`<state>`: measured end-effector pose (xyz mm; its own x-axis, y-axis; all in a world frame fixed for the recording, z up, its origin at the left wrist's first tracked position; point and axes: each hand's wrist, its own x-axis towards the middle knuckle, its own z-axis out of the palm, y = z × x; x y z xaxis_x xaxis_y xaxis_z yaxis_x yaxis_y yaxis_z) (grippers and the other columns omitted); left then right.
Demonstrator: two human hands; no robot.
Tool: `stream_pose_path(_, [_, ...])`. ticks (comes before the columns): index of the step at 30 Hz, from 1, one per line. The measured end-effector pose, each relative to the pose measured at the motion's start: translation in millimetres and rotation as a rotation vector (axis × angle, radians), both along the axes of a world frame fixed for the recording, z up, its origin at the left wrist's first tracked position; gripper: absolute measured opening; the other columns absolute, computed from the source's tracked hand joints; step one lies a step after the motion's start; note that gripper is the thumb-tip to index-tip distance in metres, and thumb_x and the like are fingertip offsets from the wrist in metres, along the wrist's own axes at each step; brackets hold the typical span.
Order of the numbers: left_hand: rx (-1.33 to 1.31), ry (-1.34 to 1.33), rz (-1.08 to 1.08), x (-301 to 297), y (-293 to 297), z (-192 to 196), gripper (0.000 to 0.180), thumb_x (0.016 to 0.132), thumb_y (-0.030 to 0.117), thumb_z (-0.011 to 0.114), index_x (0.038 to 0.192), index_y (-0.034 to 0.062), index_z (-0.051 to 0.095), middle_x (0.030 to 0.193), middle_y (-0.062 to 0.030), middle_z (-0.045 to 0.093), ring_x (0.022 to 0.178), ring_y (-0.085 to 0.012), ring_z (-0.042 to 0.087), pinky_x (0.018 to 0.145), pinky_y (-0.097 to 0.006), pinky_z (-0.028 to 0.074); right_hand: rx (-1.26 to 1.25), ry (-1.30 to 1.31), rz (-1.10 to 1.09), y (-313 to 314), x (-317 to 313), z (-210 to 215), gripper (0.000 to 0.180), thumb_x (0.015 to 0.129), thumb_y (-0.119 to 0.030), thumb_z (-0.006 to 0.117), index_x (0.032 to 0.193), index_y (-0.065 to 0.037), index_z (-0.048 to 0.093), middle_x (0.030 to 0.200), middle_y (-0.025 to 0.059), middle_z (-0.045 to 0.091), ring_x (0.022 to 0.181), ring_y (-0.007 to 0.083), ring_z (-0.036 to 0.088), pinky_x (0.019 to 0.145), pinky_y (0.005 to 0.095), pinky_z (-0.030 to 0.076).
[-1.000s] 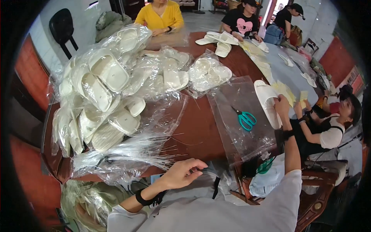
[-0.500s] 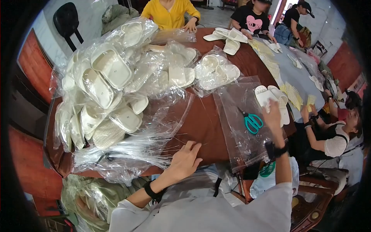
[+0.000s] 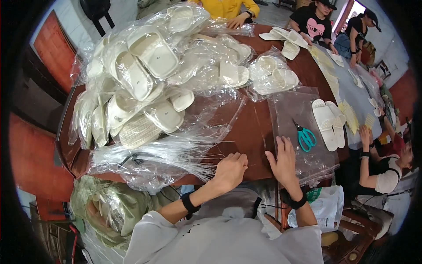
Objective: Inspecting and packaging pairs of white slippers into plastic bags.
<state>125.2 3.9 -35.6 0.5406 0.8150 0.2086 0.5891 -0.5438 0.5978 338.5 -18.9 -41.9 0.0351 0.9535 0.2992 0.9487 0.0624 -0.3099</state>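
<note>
My left hand [image 3: 230,170] rests at the table's near edge with its fingers curled together; a faint thin line shows by the fingertips, but what they hold is unclear. Beside it, my right hand [image 3: 285,162] is open, fingers apart, over the near left part of flat clear plastic bags [image 3: 288,116]. On these bags lie scissors [image 3: 305,137] with teal handles, just beyond my right hand. A pair of white slippers [image 3: 327,125] sits at the bags' right side, apart from both hands. Left of my left hand spreads a bundle of thin clear strands [image 3: 176,149], tied with something dark.
A tall heap of bagged white slippers [image 3: 151,57] covers the table's left half. One bagged pair [image 3: 273,75] lies beyond the flat bags. Several people work around the table, which has a brown cover [image 3: 250,127]. A green sack [image 3: 103,211] stands at lower left.
My right hand has drawn back from the white slippers, moving left and nearer to me. My left hand's fingers have curled closer together. The whole view has shifted, so the table appears farther right.
</note>
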Motion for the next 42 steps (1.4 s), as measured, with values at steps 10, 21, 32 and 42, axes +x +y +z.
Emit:
stream_pose_path(10, [-0.104,-0.243,-0.062,-30.7,-32.1,17.6,0.012,0.081,0.005,0.062,0.088,0.0055,0.052,0.078,-0.0118,0.055,0.075,-0.0326,0.057,0.065,-0.042,0.046,-0.511,1.571,-0.008,-5.6,-52.1,26.0,0.040,0.099,-0.033,0.048,0.123,-0.001,0.053,0.093,0.0050,0.061,0.085,0.0165,0.062,0.075,0.0303,0.051])
stream_pose_path(21, [-0.308,-0.092,-0.196,-95.7,-52.1,31.4,0.012,0.082,0.008,0.062,0.090,0.0053,0.053,0.080,-0.0101,0.057,0.080,-0.0306,0.058,0.068,-0.040,0.046,-0.576,1.697,0.156,6.2,-61.6,55.7,0.026,0.101,-0.027,0.044,0.103,-0.005,0.057,0.064,-0.0062,0.036,0.053,0.0031,0.032,0.047,0.0196,0.028])
stream_pose_path(32, [-0.293,-0.252,0.350,-194.3,-32.2,119.4,0.007,0.083,-0.003,0.058,0.089,0.0006,0.059,0.079,-0.0091,0.058,0.066,-0.0184,0.054,0.059,-0.028,0.043,-0.710,1.190,0.369,17.4,-93.8,67.0,0.035,0.102,-0.030,0.041,0.108,-0.002,0.059,0.082,0.0052,0.058,0.075,0.0138,0.061,0.066,0.0273,0.052])
stream_pose_path(42, [0.068,-0.448,0.826,-260.8,-22.1,105.1,0.008,0.094,0.007,0.053,0.088,0.0012,0.053,0.072,0.0039,0.046,0.063,-0.0023,0.034,0.052,-0.020,0.027,-0.268,0.431,0.471,112.9,-125.2,15.3,0.022,0.092,-0.018,0.057,0.104,0.000,0.063,0.090,0.0142,0.061,0.078,0.0302,0.060,0.071,0.0391,0.047])
